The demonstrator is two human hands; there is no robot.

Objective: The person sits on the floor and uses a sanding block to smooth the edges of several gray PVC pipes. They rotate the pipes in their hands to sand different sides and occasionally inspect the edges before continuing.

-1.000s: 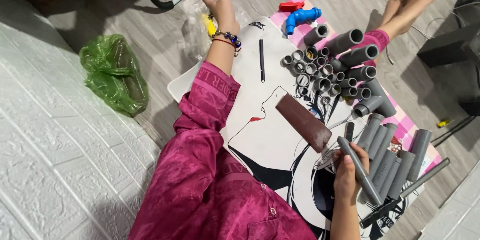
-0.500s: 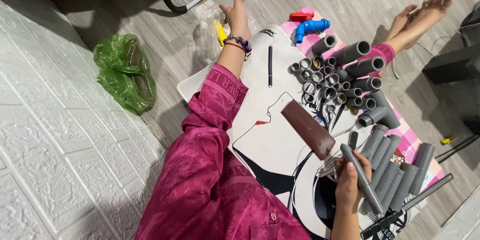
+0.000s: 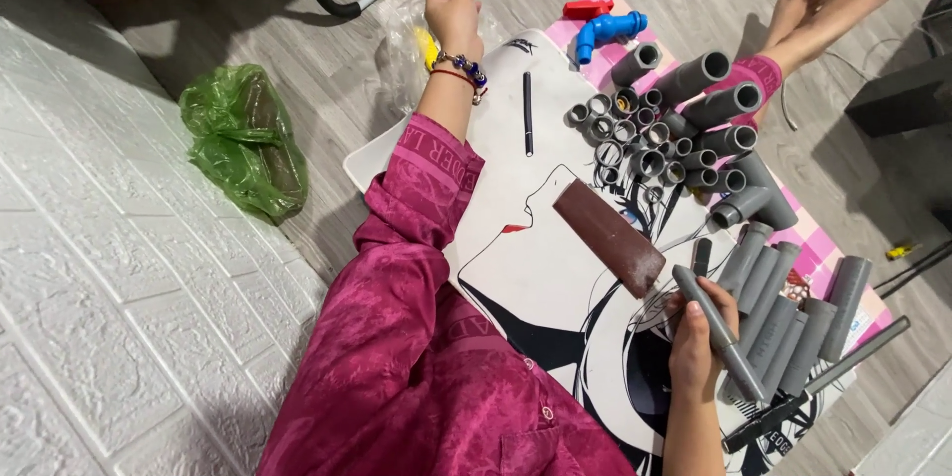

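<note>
Two hands are at work over a white board (image 3: 555, 268) printed with a drawn face. The right hand (image 3: 700, 335), at about five o'clock in the view, is closed around a grey pipe (image 3: 720, 333) that slants down toward four o'clock. The left hand (image 3: 454, 6), up at twelve o'clock, reaches out with its fingers spread and loose, gripping nothing; it hovers just beside a yellow item (image 3: 426, 48) inside a clear plastic bag (image 3: 402, 50). A beaded bracelet (image 3: 463, 69) circles that wrist. A brown flat block (image 3: 608, 237) lies on the board, its lower end near the right hand. A black pen (image 3: 528, 112) rests at one o'clock from the board's middle. Short grey pipe fittings (image 3: 645, 134) cluster at two o'clock, longer grey pipes (image 3: 793, 312) lie at four o'clock, and a green bag (image 3: 245, 139) sits on the floor at nine o'clock.
</note>
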